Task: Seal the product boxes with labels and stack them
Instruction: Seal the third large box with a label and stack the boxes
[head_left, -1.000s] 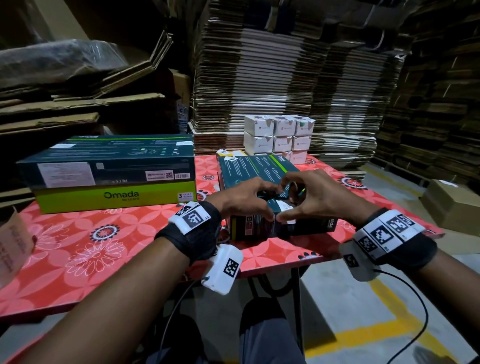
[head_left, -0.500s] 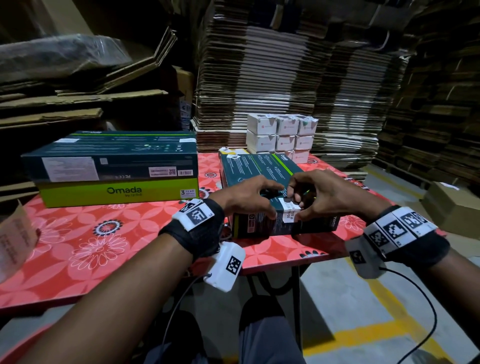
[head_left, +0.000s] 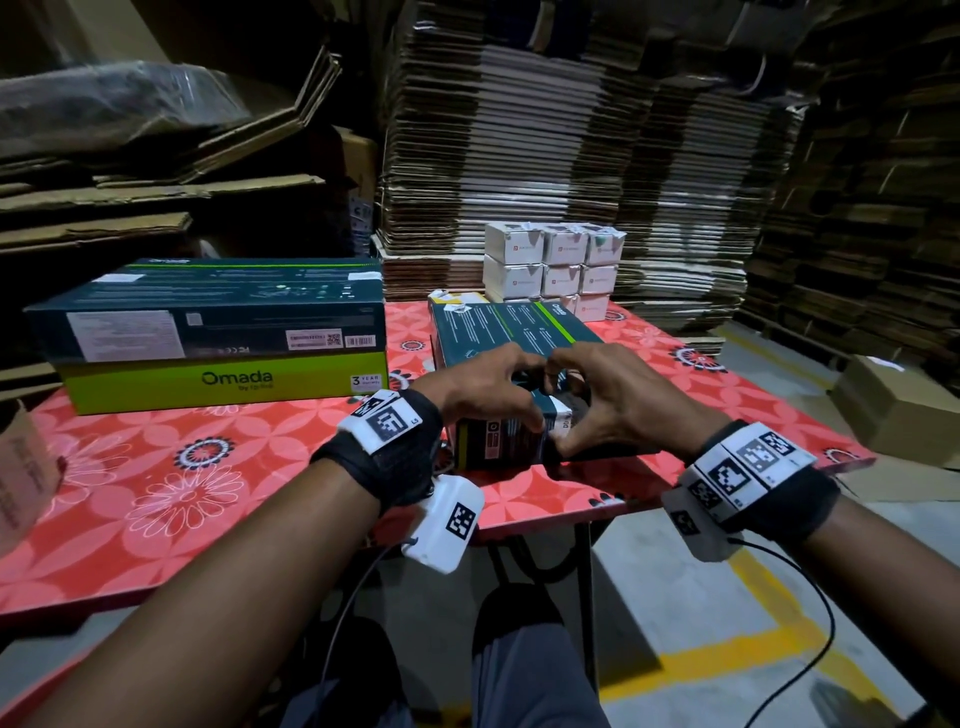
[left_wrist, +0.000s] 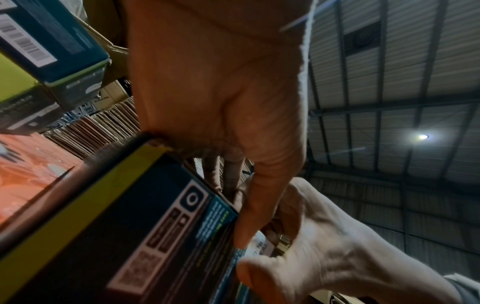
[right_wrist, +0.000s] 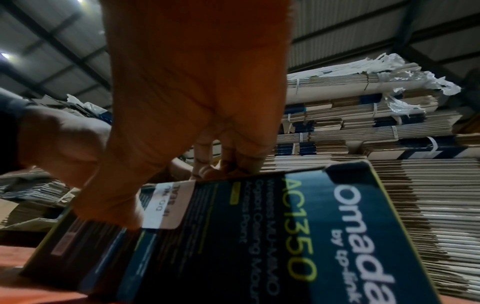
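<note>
The product box (head_left: 511, 332) lies on the surface (head_left: 156, 493) at 12 o'clock. Left hand (head_left: 483, 387) and right hand (head_left: 605, 400) curl over its near end, thumbs pressing the seal label (right_wrist: 168, 205). Judged rigid, light, smooth: grip the long sides.

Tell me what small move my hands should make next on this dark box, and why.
Probably run the right hand's thumb down the white seal label to press it flat. It already wraps over the dark box's top edge onto the near face, and the left hand steadies the box.
</note>
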